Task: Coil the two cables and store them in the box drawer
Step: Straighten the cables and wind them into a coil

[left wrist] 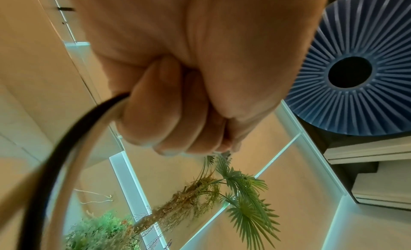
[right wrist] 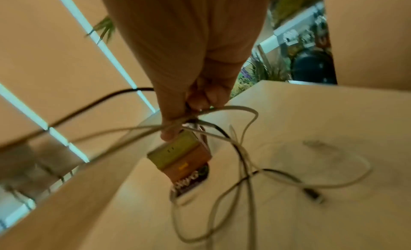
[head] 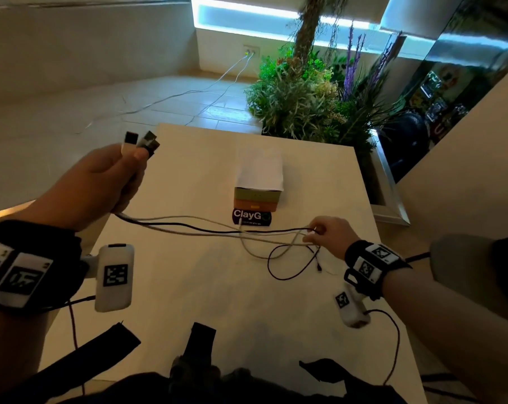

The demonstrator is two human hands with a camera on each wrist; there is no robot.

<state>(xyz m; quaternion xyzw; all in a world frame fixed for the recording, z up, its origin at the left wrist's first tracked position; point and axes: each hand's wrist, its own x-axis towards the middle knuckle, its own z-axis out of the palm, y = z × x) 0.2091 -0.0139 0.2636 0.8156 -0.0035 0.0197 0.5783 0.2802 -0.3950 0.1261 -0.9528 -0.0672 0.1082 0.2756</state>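
Observation:
My left hand (head: 121, 170) is raised above the table's left edge and grips the plug ends (head: 141, 141) of a white cable (head: 188, 218) and a black cable (head: 206, 229). In the left wrist view the fist (left wrist: 177, 113) is closed round both cords (left wrist: 66, 139). The cables stretch rightward to my right hand (head: 319, 231), which pinches the strands together low over the table. In the right wrist view its fingers (right wrist: 200, 102) hold the bundle, and loose loops (right wrist: 255, 174) lie on the table below. The small box (head: 258, 196), green over orange drawers, stands mid-table.
A dark ClayGo label (head: 251, 218) lies in front of the box on the pale table (head: 217, 301). Black straps (head: 101, 354) hang at the near edge. Potted plants (head: 305, 94) stand beyond the far right corner. Other white cords (head: 217, 83) trail across the floor.

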